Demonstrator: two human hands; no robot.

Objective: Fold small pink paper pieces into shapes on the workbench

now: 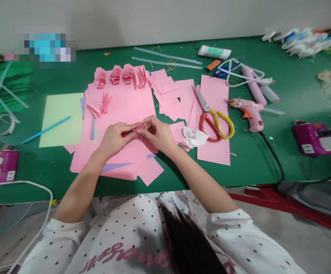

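Between them, my left hand and my right hand pinch a small pleated pink paper. Fingers of both hands cover part of its folds. Beneath lies a stack of large pink paper sheets, with a few purple slips showing at its edges. Several folded pink paper pieces stand in a row along the stack's far edge. Two more folded pieces rest nearer, on the left of the stack. Loose pink squares are spread to the right.
Red-and-yellow-handled scissors lie on pink paper at right, beside a crumpled white tissue. Further right, a pink glue gun trails a black cord. A blue pencil crosses a pale green sheet at left. Clear glue sticks lie behind.
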